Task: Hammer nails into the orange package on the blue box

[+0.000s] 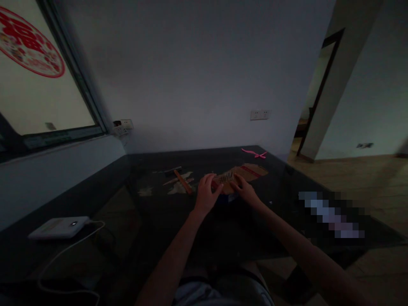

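A brown piece of cardboard (250, 172) with a red stripe and dark barcode-like print lies across the middle of the dark table. My left hand (205, 193) grips its left end, fingers bent over the edge. On the nearer right side, my right hand (245, 189) has its fingers closed on the same cardboard. Something blue (228, 197) shows under the cardboard between my hands; its shape is mostly hidden. Left of my left hand rests a hammer-like tool (183, 182) with a wooden handle and dark head, among pale scraps or marks.
A white power bank (60, 227) with a white cable (63, 250) lies on the table's left. A pink ribbon-like strip (255, 154) is near the back edge. A blurred-out item (331, 214) sits at right. Behind the table stands a wall (197, 85).
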A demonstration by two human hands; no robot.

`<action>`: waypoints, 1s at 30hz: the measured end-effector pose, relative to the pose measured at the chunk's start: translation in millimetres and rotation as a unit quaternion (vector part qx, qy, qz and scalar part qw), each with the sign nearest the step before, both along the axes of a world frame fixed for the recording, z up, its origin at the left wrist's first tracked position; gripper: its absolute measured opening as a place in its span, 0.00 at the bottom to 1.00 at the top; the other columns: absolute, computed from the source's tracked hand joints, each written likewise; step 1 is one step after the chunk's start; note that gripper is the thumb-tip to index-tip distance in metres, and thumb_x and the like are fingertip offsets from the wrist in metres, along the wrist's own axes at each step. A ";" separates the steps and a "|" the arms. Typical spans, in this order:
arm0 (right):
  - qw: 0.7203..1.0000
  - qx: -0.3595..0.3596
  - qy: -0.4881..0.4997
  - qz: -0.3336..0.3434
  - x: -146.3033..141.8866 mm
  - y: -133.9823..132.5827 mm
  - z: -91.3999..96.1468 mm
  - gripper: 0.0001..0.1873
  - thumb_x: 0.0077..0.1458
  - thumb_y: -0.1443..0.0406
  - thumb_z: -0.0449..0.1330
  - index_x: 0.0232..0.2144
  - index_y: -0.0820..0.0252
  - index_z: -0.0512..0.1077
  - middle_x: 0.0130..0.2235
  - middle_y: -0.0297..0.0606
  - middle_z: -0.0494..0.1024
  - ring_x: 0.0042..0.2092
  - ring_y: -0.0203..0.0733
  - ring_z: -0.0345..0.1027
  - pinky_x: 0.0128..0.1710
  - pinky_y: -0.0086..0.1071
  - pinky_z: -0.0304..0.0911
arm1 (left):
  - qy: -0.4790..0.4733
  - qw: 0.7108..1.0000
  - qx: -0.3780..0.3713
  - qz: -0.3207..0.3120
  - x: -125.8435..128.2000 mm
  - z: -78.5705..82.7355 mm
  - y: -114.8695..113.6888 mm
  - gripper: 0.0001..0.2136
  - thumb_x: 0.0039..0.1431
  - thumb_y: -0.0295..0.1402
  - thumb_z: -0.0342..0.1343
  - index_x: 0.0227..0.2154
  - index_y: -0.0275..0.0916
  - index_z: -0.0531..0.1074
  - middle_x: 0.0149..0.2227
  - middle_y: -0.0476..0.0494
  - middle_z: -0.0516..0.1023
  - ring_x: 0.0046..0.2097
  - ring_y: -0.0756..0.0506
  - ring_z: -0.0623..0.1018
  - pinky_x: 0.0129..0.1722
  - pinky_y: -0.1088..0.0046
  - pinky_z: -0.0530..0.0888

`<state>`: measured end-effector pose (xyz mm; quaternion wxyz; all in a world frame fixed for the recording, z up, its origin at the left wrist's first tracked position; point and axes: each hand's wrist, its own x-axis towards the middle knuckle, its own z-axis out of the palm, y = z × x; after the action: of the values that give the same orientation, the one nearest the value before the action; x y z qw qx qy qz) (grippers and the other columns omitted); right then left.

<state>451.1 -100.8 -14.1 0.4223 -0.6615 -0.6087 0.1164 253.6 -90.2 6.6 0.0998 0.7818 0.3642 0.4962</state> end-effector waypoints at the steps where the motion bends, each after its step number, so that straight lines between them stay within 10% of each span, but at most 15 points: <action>1: 1.000 -0.002 -0.003 0.009 -4.5 -9.7 0.4 0.19 0.62 0.61 0.58 0.54 0.59 0.67 0.53 0.43 0.72 0.48 0.47 0.71 0.46 0.47 0.69 | 0.023 1.000 0.001 -0.004 1.4 2.8 -4.1 0.18 0.58 0.37 0.57 0.50 0.37 0.68 0.53 0.37 0.71 0.57 0.40 0.69 0.58 0.58 0.65; 12: 0.996 -0.020 -0.058 0.065 -69.1 -95.4 -3.0 0.36 0.62 0.57 0.56 0.67 0.61 0.49 0.45 0.50 0.80 0.44 0.52 0.76 0.41 0.40 0.68 | 0.067 0.996 -0.051 -0.031 -51.2 14.8 -39.3 0.13 0.52 0.29 0.63 0.42 0.38 0.75 0.45 0.39 0.78 0.49 0.41 0.75 0.54 0.56 0.69; 20: 0.995 0.001 -0.097 0.026 -67.4 -151.8 23.1 0.32 0.58 0.59 0.60 0.63 0.52 0.60 0.27 0.38 0.81 0.25 0.49 0.75 0.24 0.33 0.63 | 0.018 0.998 -0.053 -0.021 -79.3 13.1 -57.1 0.09 0.51 0.29 0.64 0.37 0.40 0.78 0.43 0.42 0.77 0.44 0.43 0.78 0.43 0.65 0.76; 30: 0.978 0.020 -0.089 0.186 -53.8 -57.8 52.7 0.10 0.62 0.63 0.59 0.44 0.62 0.73 0.43 0.39 0.78 0.42 0.43 0.74 0.42 0.43 0.70 | 0.012 0.997 -0.079 -0.019 -75.9 9.2 -54.5 0.04 0.56 0.31 0.59 0.29 0.37 0.77 0.32 0.43 0.80 0.33 0.46 0.79 0.33 0.72 0.75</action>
<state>397.3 -158.6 38.6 0.3505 -0.5360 -0.7585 0.1208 177.7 -144.7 15.8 0.1662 0.7842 0.3887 0.4542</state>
